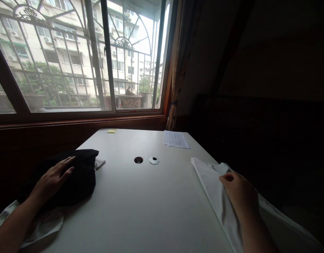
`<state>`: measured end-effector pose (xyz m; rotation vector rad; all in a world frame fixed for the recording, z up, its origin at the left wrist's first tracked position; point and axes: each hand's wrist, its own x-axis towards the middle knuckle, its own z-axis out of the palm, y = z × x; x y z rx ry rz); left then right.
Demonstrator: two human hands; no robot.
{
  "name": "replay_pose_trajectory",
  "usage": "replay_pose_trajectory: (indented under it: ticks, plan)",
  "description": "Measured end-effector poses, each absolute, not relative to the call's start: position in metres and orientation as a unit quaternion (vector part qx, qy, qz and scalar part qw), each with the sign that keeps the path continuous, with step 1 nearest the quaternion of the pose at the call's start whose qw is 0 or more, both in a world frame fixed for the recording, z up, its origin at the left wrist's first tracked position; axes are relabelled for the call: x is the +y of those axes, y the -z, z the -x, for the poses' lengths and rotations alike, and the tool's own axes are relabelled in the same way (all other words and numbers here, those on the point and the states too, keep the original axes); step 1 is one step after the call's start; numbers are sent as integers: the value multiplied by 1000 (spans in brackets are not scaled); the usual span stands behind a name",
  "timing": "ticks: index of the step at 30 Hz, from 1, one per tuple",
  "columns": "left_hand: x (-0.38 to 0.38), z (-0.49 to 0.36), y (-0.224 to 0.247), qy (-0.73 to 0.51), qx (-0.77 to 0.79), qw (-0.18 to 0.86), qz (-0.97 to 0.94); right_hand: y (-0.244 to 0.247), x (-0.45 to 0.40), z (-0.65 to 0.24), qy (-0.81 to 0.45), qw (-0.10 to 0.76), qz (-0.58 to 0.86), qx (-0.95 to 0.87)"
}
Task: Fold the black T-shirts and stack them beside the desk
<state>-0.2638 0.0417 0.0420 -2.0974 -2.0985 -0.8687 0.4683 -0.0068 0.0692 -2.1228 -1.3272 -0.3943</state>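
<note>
My left hand lies with fingers stretched out on a bunched black cloth at the table's left edge. White fabric shows beneath and in front of the black cloth, and a small pale piece pokes out at its right side. At the right edge, a white cloth garment lies partly folded and hangs off toward the lower right. Thumb and forefinger of my right hand are pinched together on this garment; its other fingers are mostly hidden.
The white table has a round cable hole and beside it a round white cap. Printed paper and a yellow sticky note lie at the far edge. Beyond stand a barred window and a tied curtain.
</note>
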Motion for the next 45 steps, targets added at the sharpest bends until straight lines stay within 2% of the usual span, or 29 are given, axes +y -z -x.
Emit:
replay_pose_trajectory:
  ticks: [5,8,11,15,18,20,23,25,27,30,32,36,45]
  plan:
    - [39,262,-44,262,-693,14,672,-80,-5,-417,115,455,674,-570]
    - [39,260,-44,248,-695,27,674,-80,-6,-366,20,489,571,-659]
    - [36,254,-46,233,-696,89,673,-75,-18,-308,-123,490,493,-708]
    - [25,234,-56,227,-666,216,677,-64,-49,-247,-348,439,340,-755]
    - [16,214,-68,245,-627,283,683,-56,-67,-225,-483,307,228,-788]
    - [14,204,-74,265,-590,303,699,-55,-70,-224,-512,252,191,-799]
    - [18,190,-75,289,-514,293,753,-58,-59,-238,-438,311,261,-802]
    - [22,177,-72,293,-460,256,798,-59,-44,-255,-333,370,352,-793]
    - [23,156,-65,282,-409,200,845,-55,-28,-274,-215,387,433,-785]
    - [17,116,-52,239,-343,105,902,-41,-9,-301,-63,333,525,-781]
    - [11,90,-42,210,-325,44,921,-30,-3,-312,-7,276,563,-779]
    - [1,59,-28,187,-306,-34,933,-16,-1,-317,21,211,584,-784]
    - [0,58,-22,205,-328,-120,914,-23,0,-312,-59,205,587,-781]
